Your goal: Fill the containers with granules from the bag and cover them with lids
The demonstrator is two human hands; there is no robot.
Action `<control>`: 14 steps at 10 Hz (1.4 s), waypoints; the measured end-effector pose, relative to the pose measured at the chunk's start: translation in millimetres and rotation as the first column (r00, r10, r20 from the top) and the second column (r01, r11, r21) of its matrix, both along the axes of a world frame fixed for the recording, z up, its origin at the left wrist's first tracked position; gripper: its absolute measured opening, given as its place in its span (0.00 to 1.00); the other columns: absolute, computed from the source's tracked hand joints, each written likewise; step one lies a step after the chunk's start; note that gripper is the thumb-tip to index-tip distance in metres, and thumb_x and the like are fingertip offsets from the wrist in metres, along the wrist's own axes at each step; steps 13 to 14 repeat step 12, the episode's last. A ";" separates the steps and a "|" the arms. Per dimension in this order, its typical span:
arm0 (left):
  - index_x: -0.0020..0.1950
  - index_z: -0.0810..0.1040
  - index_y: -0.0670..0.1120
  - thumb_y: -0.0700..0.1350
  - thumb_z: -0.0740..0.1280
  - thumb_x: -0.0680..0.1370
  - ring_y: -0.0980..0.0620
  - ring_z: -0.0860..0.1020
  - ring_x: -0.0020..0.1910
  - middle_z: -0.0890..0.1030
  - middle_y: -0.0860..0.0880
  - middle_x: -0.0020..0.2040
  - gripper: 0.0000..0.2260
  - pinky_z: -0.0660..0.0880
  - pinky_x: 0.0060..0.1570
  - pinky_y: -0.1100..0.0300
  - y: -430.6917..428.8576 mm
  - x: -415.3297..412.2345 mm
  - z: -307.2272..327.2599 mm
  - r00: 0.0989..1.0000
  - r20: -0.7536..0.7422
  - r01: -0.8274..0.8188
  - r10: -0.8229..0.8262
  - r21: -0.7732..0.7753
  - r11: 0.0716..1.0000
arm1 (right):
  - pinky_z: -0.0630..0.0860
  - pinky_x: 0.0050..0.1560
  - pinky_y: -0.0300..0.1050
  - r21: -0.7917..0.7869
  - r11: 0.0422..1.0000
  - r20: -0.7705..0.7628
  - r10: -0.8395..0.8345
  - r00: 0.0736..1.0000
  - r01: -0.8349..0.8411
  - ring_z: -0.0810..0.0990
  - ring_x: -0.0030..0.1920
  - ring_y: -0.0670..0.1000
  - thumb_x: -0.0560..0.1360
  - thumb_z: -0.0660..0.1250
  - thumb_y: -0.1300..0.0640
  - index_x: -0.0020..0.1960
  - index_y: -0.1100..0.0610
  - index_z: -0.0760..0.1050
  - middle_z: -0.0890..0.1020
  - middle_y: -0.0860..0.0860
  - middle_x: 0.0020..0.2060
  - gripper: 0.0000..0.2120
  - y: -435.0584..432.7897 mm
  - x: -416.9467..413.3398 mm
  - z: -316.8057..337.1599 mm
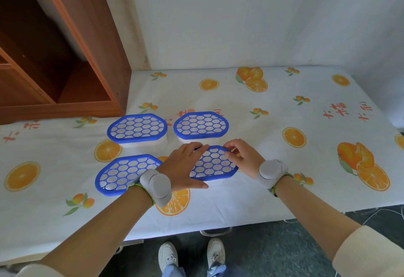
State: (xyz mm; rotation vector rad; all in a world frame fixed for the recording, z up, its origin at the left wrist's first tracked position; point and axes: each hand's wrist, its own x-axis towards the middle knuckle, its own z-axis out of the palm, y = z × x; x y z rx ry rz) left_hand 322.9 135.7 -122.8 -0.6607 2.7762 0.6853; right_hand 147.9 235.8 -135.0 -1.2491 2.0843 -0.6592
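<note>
Where the view starts, at 6 o'clock, pale shoes (pixel 168 255) stand on dark floor below the edge of the table (pixel 284 193), which is covered in a cloth with an orange print. Both forearms reach over it, each wearing a grey wrist device (pixel 156 184).

They meet on the near right lid (pixel 215 166), the blue perforated one at 5 o'clock in a block of four. The left hand (pixel 185 165) lies flat with straight fingers across the lid's left part, probably pressing that side down. The right hand (pixel 242 158) has its fingers curled round the far right rim, pinching it, most likely to line it up and snap it on. The box under this lid is almost hidden.

At 7 o'clock in the block, just beside the left wrist, the near left container (pixel 124 174) already has its lid on. Farther off, the far left container (pixel 136 126) at 11 o'clock and the far right container (pixel 201 125) at 1 o'clock are lidded too. White shows through their holes, but I cannot tell whether it is granules. No bag is in view, so I judge that filling is over and this is the last lid.

A wooden shelf (pixel 54 58) stands at 10 o'clock against the pale wall.
</note>
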 end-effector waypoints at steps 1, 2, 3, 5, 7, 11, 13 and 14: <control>0.76 0.47 0.52 0.64 0.64 0.71 0.53 0.52 0.75 0.51 0.54 0.76 0.41 0.56 0.73 0.56 -1.7 0.4 2.0 1.000 0.011 0.018 -0.017 -0.014 1.000 | 0.71 0.50 0.39 -0.079 0.997 -0.003 -0.022 1.000 0.022 0.74 0.50 0.49 0.78 0.58 0.59 0.60 0.60 0.70 0.75 0.56 0.57 0.12 -5.0 0.1 7.9; 0.76 0.50 0.50 0.69 0.49 0.72 0.54 0.52 0.76 0.54 0.53 0.77 0.38 0.54 0.73 0.57 -4.1 -2.0 5.0 0.994 -0.106 -0.020 0.014 -0.056 0.998 | 0.65 0.54 0.35 -0.157 0.988 -0.108 -0.006 0.994 -0.011 0.73 0.58 0.52 0.78 0.59 0.59 0.62 0.60 0.70 0.72 0.56 0.60 0.14 -17.0 -0.3 12.2; 0.76 0.50 0.48 0.64 0.38 0.72 0.51 0.52 0.77 0.54 0.51 0.77 0.36 0.53 0.74 0.56 -10.4 -11.2 3.1 0.978 -0.193 -0.109 0.081 -0.142 0.984 | 0.65 0.62 0.44 -0.174 0.982 -0.229 0.028 0.973 -0.069 0.68 0.65 0.55 0.78 0.58 0.58 0.66 0.60 0.67 0.69 0.55 0.66 0.17 -33.1 4.8 15.1; 0.76 0.41 0.46 0.53 0.44 0.82 0.49 0.41 0.77 0.42 0.48 0.78 0.25 0.41 0.75 0.53 -16.6 -30.7 -14.7 0.980 -0.024 -0.199 0.198 -0.203 0.959 | 0.52 0.76 0.49 0.076 0.973 -0.437 0.231 0.869 -0.220 0.53 0.76 0.52 0.78 0.42 0.43 0.74 0.58 0.54 0.56 0.52 0.75 0.29 -49.9 14.0 -9.5; 0.76 0.38 0.48 0.57 0.24 0.67 0.49 0.40 0.77 0.41 0.48 0.78 0.37 0.36 0.73 0.54 -14.9 -29.6 -32.1 0.980 -0.020 -0.192 0.196 -0.302 0.934 | 0.75 0.57 0.54 0.076 0.987 -0.551 0.162 0.819 -0.145 0.78 0.61 0.56 0.80 0.34 0.47 0.62 0.60 0.74 0.79 0.55 0.61 0.33 -46.6 20.4 -19.5; 0.76 0.40 0.47 0.54 0.43 0.82 0.51 0.40 0.77 0.41 0.49 0.78 0.26 0.40 0.75 0.53 -17.8 -32.1 -15.6 0.976 0.089 -0.176 0.201 -0.229 0.957 | 0.47 0.75 0.48 0.114 0.979 -0.406 0.202 0.891 -0.169 0.47 0.76 0.48 0.64 0.25 0.30 0.75 0.53 0.51 0.50 0.47 0.76 0.48 -47.0 14.8 -13.9; 0.77 0.43 0.46 0.54 0.46 0.82 0.53 0.43 0.77 0.44 0.50 0.78 0.26 0.40 0.75 0.53 -24.9 -33.5 4.6 0.975 0.035 -0.216 0.218 -0.056 0.975 | 0.48 0.74 0.45 0.086 0.987 -0.344 0.157 0.926 -0.135 0.51 0.76 0.49 0.67 0.34 0.35 0.73 0.56 0.56 0.53 0.49 0.76 0.42 -49.0 11.9 4.4; 0.77 0.43 0.46 0.54 0.46 0.82 0.53 0.43 0.77 0.44 0.50 0.78 0.26 0.40 0.75 0.53 -24.9 -33.5 4.6 0.975 0.035 -0.216 0.218 -0.056 0.975 | 0.48 0.74 0.45 0.086 0.987 -0.344 0.157 0.926 -0.135 0.51 0.76 0.49 0.67 0.34 0.35 0.73 0.56 0.56 0.53 0.49 0.76 0.42 -49.0 11.9 4.4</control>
